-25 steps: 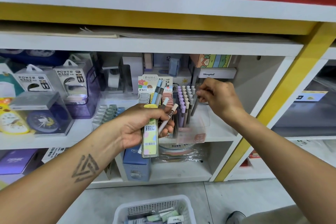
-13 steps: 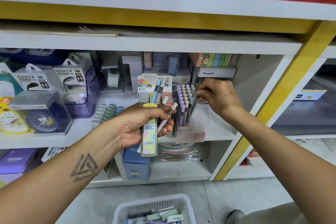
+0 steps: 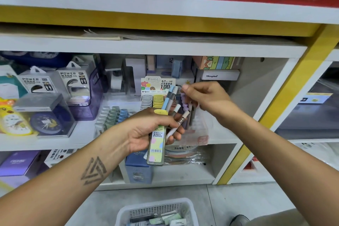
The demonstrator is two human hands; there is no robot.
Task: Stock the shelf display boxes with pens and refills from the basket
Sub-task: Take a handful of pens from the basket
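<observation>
My left hand (image 3: 145, 130) grips a bundle in front of the shelf: a flat lead refill case (image 3: 156, 146) with a yellow cap, plus several pens (image 3: 169, 98) that fan upward. Just right of the pen tops hovers my right hand (image 3: 205, 97), fingers curled, thumb and forefinger close together, nothing visible between them. Behind it a clear display box (image 3: 200, 134) holds upright purple and grey pens. A refill display box (image 3: 156, 97) with grey and yellow rows stands to its left. At the bottom edge sits the white basket (image 3: 128, 210) with more stock.
Power bank packs (image 3: 75, 82) and boxed clocks (image 3: 44, 115) fill the shelf's left side. Blue boxes (image 3: 137, 169) and wrapped goods lie on the lower shelf. A yellow upright (image 3: 286, 97) bounds the bay on the right. A shoe (image 3: 238, 219) shows by the basket.
My right hand has left the right side of the pen display box and moved up and left toward the tops of the pens in my left hand. The left hand stayed put.
</observation>
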